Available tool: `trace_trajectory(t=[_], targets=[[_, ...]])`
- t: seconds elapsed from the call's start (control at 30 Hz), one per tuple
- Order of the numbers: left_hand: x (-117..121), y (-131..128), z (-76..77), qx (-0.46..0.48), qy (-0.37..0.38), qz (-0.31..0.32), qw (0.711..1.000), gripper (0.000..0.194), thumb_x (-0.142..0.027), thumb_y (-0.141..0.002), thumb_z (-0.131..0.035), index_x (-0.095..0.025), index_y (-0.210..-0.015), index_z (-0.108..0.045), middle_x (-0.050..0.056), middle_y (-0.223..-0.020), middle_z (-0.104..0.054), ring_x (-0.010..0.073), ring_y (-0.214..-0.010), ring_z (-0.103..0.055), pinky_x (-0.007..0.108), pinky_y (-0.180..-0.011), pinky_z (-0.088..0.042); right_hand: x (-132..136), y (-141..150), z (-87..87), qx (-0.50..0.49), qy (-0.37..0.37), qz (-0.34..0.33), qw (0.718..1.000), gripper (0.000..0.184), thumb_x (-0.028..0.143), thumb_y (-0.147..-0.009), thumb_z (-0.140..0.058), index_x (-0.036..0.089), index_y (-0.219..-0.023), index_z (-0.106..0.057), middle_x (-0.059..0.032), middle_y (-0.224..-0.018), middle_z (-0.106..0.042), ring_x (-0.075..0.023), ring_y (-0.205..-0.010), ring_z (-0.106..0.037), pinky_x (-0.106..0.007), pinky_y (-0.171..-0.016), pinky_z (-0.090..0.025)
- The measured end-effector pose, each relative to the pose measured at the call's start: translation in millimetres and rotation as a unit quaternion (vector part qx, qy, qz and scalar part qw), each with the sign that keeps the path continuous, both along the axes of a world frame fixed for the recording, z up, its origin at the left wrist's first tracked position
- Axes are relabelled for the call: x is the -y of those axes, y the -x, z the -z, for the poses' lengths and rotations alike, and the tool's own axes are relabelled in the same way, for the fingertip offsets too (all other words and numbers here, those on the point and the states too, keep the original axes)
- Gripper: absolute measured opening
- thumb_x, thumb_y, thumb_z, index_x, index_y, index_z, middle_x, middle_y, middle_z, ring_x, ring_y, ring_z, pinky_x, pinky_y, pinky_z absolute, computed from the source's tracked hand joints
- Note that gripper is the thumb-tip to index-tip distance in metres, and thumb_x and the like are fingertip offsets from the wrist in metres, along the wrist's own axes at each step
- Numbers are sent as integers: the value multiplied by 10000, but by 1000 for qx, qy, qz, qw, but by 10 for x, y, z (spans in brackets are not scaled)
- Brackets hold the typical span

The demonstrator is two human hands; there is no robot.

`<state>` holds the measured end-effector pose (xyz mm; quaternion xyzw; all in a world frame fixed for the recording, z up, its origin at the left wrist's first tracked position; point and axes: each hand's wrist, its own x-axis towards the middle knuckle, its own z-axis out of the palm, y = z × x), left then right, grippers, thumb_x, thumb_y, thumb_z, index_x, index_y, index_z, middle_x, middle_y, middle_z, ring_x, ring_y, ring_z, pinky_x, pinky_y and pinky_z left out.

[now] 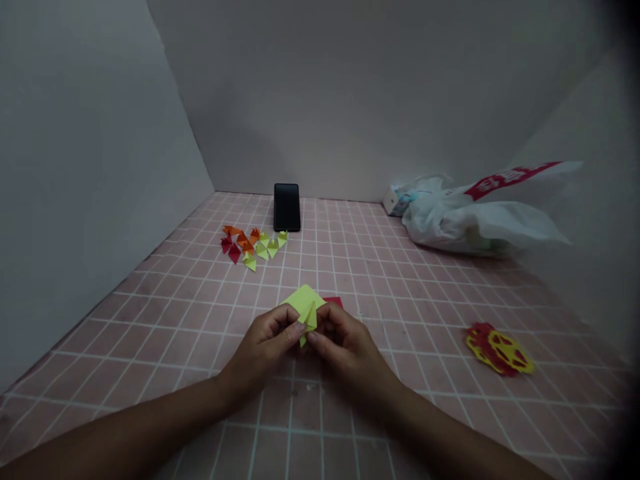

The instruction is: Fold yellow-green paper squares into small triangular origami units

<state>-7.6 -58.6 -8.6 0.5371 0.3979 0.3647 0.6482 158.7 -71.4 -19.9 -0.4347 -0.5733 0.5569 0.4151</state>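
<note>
My left hand (265, 347) and my right hand (345, 343) meet over the middle of the pink tiled table (400, 293). Both pinch a small folded yellow-green paper piece (309, 319) between thumb and fingertips. Under and just behind it lies a flat yellow-green paper sheet (303, 298), with a red sheet (335, 301) peeking out to its right. Farther back on the left sits a cluster of several small folded triangles (253, 245) in red, orange and yellow-green.
A black phone (287, 207) leans upright against the back wall. A white plastic bag (470, 213) with red print lies at the back right. Red and yellow cut-paper pieces (497, 350) lie at the right. Grey walls close in the left, back and right.
</note>
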Motion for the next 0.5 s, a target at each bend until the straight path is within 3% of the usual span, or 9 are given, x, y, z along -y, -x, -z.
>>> trace_trajectory(t=[0.2,0.37,0.5], targets=[[-7,-6,-24,-19,-8,6,1000,237,-344,-856,-574,-157,-714,-544,-9,-675,-561,129,-671,-516,266,-678,-407,19,14,-13,-13,30,25,999,115,253,-864,-581,196,-799,-505,19,-680,-554,-110,-601,-488,-233,-545,-377],[-5,-17,-34,-11,-15,19,1000,223,-331,-852,-577,-158,-714,-550,0,-685,-587,133,-674,-546,266,-673,-421,37,17,-20,-81,70,20,994,189,345,-910,-548,187,-813,-509,13,-693,-559,-100,-597,-495,-226,-548,-387],[-12,-13,-54,-24,-16,29,999,224,-334,-848,-572,-159,-709,-549,-3,-673,-572,132,-664,-538,265,-664,-422,42,8,-38,-74,84,19,994,274,409,-930,-522,178,-781,-517,11,-669,-550,-90,-558,-481,-215,-513,-367]])
